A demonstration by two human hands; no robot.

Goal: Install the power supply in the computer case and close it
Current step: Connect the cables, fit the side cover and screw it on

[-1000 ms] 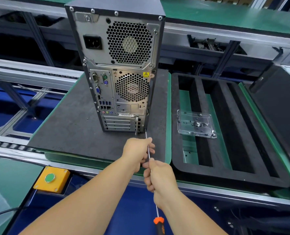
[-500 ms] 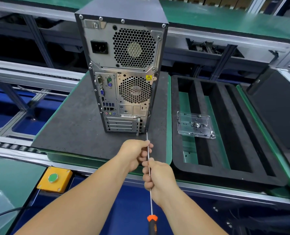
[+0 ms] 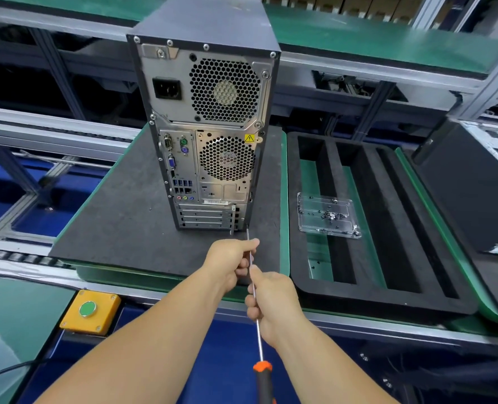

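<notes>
A black computer case [image 3: 210, 135] stands upright on a dark mat [image 3: 119, 217], its rear panel facing me. The power supply [image 3: 207, 86] sits in the top of the rear, with its fan grille and socket showing. A long screwdriver [image 3: 256, 322] with an orange and black handle points at the case's lower right rear corner, its tip touching there. My left hand [image 3: 230, 260] pinches the metal shaft near the tip. My right hand [image 3: 271, 301] grips the shaft further back, ahead of the handle.
A black foam tray [image 3: 387, 298] with long slots lies to the right, with a clear plastic plate of small screws [image 3: 328, 215] on it. A dark panel [image 3: 469, 185] leans at far right. A yellow box with a green button [image 3: 90, 310] sits at lower left.
The view has shifted so the case sits higher and more central. Both hands stay on the screwdriver shaft, and the handle shows a little more at the bottom.
</notes>
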